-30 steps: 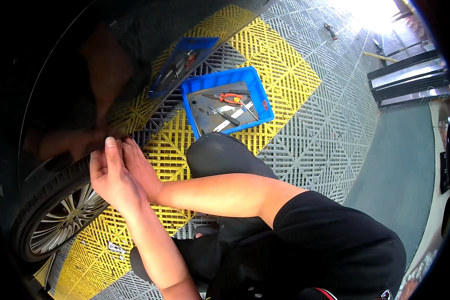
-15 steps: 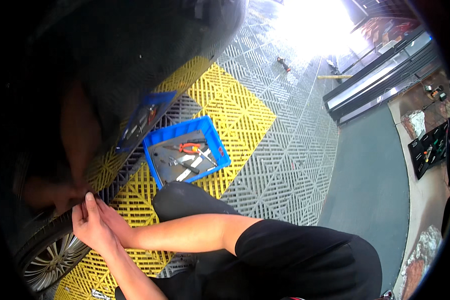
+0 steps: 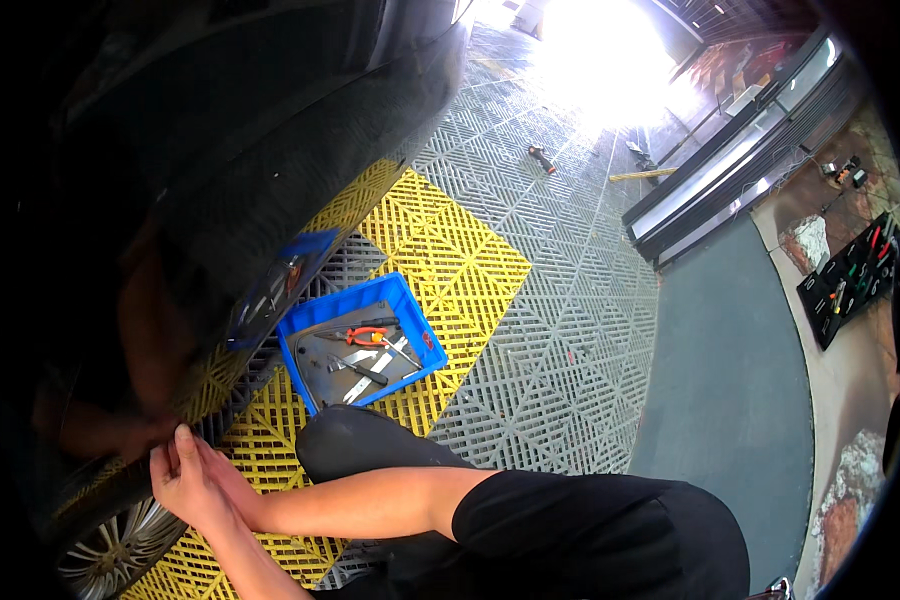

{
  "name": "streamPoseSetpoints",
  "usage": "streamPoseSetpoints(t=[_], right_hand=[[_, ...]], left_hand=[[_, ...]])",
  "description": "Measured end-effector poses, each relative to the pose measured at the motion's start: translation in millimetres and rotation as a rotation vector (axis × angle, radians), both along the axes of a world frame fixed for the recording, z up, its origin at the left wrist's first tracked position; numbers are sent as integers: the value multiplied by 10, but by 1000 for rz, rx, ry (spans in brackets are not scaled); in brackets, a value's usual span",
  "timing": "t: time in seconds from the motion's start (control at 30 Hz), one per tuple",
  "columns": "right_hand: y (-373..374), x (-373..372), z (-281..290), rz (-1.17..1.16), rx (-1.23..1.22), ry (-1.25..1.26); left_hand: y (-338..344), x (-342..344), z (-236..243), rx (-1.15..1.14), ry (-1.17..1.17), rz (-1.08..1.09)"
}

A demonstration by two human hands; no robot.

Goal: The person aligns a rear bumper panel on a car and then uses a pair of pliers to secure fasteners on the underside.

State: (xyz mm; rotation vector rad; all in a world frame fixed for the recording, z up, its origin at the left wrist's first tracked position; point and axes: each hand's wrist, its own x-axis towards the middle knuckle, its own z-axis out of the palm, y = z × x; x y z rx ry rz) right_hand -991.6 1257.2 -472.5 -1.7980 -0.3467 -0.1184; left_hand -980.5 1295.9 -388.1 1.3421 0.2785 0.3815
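Both hands meet at about 8 o'clock in the view, pressed against the lower edge of the dark car body just above the wheel. The left hand and right hand lie side by side, touching; their fingers are drawn together against the panel's edge, though whether they pinch anything cannot be told. At 2 o'clock from the hands, a blue tray with orange-handled pliers and other tools sits on the yellow and grey grid floor.
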Motion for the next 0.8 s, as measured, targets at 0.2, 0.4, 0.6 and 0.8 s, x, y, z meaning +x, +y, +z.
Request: streamPoseSetpoints(t=[0.2, 0.4, 0.6, 0.8], right_hand=[[62, -25, 51, -47, 0, 106], [74, 32, 15, 33, 30, 0], [-726, -49, 615, 106, -157, 144], [-2106, -28, 726, -58, -616, 152]], left_hand=[[-38, -17, -16, -50, -18, -20], [104, 19, -98, -79, -36, 30], [124, 21, -85, 46, -54, -115], [133, 24, -62, -4, -91, -41]])
